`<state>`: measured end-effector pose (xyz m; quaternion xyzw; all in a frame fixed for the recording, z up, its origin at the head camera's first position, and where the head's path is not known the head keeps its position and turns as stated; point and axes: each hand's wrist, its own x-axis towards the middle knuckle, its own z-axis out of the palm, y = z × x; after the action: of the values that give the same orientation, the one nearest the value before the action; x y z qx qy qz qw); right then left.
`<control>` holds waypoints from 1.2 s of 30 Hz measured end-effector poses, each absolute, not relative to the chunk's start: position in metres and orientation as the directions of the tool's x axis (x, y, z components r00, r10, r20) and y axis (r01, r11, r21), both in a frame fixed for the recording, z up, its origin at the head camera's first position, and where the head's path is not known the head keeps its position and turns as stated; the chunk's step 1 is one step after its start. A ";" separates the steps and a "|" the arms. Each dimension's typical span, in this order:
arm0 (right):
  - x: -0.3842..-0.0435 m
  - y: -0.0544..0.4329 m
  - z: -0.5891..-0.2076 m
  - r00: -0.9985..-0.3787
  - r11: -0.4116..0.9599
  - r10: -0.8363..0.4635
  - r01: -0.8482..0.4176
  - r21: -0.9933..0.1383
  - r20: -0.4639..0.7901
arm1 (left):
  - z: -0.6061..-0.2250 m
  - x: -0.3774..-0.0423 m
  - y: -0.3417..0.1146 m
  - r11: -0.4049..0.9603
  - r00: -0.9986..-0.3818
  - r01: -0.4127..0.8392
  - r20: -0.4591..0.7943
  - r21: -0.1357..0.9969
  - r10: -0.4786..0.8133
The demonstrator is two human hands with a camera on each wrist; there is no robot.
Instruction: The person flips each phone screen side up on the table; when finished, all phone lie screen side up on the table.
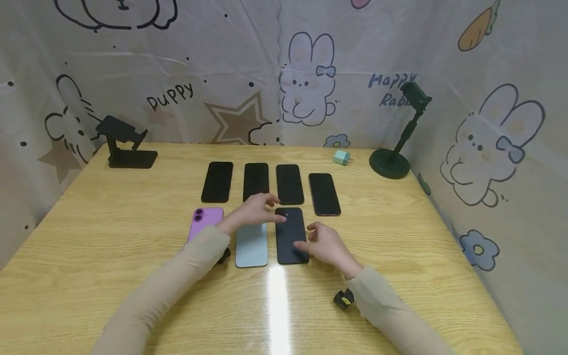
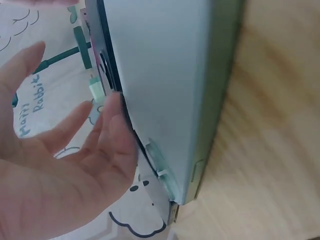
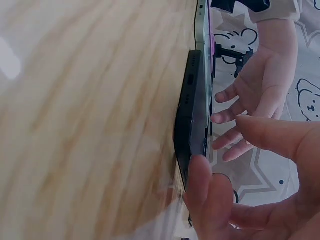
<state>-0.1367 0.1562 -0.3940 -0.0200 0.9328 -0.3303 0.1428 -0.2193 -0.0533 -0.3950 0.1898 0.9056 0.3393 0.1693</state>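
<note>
A dark smartphone lies back up between the two hands. My left hand reaches over the upper end of a light blue smartphone, its fingers spread loosely and its thumb over the dark phone's top. From the right, my right hand is at the dark phone's side, thumb over the lower right edge, fingers loosely bent beside it. The right wrist view shows the dark phone's lower edge close to those fingertips. Left of the blue phone, a purple smartphone is partly covered by the left sleeve.
Behind them several phones with black screens up form a row, the rightmost phone slightly angled. A mint charger plug and dark green stand are at the back right; a black stand is at the back left.
</note>
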 end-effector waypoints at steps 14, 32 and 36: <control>-0.130 0.152 -0.399 -0.953 0.819 -0.160 0.017 -0.573 -0.256 | -0.397 -0.226 -0.048 0.752 -0.836 0.282 -0.232 0.596 0.497; -0.124 0.144 -0.406 -0.953 0.875 -0.182 -0.044 -0.483 -0.243 | -0.402 -0.227 -0.043 0.836 -0.857 0.328 -0.234 0.440 0.460; -0.125 0.143 -0.406 -0.953 0.876 -0.185 -0.049 -0.480 -0.241 | -0.402 -0.226 -0.043 0.839 -0.858 0.326 -0.237 0.436 0.457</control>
<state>-0.1246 0.1429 -0.4061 -0.0610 0.9582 -0.2415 0.1410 -0.2259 -0.0430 -0.4017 0.2074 0.9440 0.1941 0.1679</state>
